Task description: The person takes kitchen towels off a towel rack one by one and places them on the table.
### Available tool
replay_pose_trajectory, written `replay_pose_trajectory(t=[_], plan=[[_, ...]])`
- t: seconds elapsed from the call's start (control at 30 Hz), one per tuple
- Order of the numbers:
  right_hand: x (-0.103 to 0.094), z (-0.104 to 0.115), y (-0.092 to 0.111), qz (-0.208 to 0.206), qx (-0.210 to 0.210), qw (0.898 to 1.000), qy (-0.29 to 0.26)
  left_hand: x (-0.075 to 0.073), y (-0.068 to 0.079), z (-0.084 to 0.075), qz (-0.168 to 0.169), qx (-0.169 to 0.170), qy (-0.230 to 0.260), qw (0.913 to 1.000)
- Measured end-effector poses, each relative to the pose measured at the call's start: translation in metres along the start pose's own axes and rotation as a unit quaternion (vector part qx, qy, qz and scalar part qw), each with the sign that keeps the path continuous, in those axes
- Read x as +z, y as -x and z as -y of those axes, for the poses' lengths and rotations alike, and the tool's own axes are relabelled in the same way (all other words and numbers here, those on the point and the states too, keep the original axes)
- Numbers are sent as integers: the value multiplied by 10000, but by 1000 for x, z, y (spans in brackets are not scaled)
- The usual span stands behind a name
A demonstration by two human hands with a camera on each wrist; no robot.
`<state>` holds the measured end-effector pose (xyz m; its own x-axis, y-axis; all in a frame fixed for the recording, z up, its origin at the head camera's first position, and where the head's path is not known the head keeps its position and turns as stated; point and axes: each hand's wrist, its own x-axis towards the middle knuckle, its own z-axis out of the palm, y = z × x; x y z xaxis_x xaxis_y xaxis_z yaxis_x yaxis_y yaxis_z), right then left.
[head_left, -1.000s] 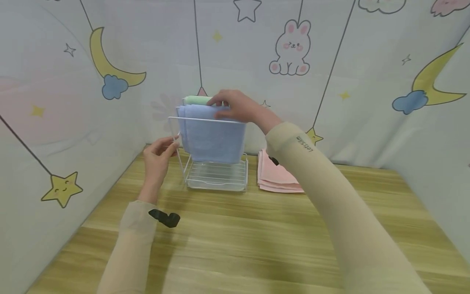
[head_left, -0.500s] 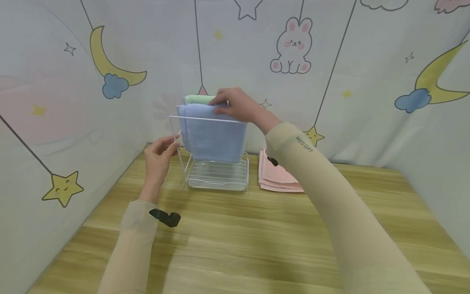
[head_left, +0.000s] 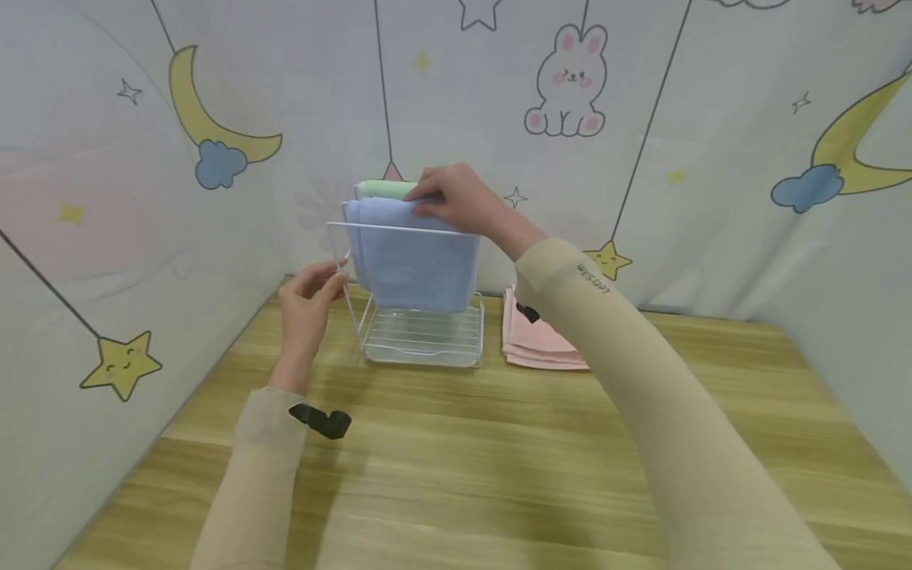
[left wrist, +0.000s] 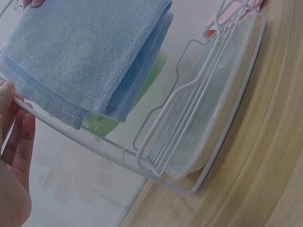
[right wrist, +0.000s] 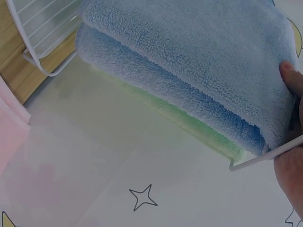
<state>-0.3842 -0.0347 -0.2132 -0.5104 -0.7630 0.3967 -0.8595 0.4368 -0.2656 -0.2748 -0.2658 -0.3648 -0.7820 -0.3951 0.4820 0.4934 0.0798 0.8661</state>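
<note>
A white wire rack (head_left: 402,229) stands on the wooden table near the back wall. Over its upper bars hang a folded blue towel (head_left: 420,273) and, behind it, a green towel (head_left: 383,188). With thumb and fingers my left hand (head_left: 305,305) holds the rack's left side bar. My right hand (head_left: 463,199) reaches over the front bar and pinches the top fold of the blue towel, thumb in front. In the right wrist view the blue towel (right wrist: 189,56) hangs in layers beside the green one (right wrist: 189,123). Most of the green towel is hidden.
A shallow pale tray (left wrist: 234,94) sits in the rack's base under a wire grid. Folded pink towels (head_left: 541,348) lie to the right of the rack, partly covered by my right sleeve (head_left: 606,332). A printed cloth wall (head_left: 456,95) rises behind the table (head_left: 456,459).
The view tips slightly downward. The right hand has settled a little on the blue towel's top edge; the left hand stays on the rack.
</note>
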Motion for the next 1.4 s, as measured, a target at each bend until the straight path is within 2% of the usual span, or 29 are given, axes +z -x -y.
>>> replay_pose_trajectory(t=[0.3,0.6,0.8,0.97,1.2,1.4], plan=[[-1,2,-1,-102,-77,9999,-30,1,3,-13,22,-25,35,10000],[-1,5,1,-160,-169,9997,82,1,6,-15,64,-103,44,9999],[-3,7,-1,156,-31,9988,459,0,3,-9,48,-110,15,9999],[-6,7,-3,504,-97,9979,405,-3,-2,4,-16,-39,-77,10000],[-13,8,-5,809,-208,9958,372,-1,3,-13,74,-76,-12,9999],[-16,11,-5,933,-192,9946,403,-1,4,-15,90,-125,-52,9999]])
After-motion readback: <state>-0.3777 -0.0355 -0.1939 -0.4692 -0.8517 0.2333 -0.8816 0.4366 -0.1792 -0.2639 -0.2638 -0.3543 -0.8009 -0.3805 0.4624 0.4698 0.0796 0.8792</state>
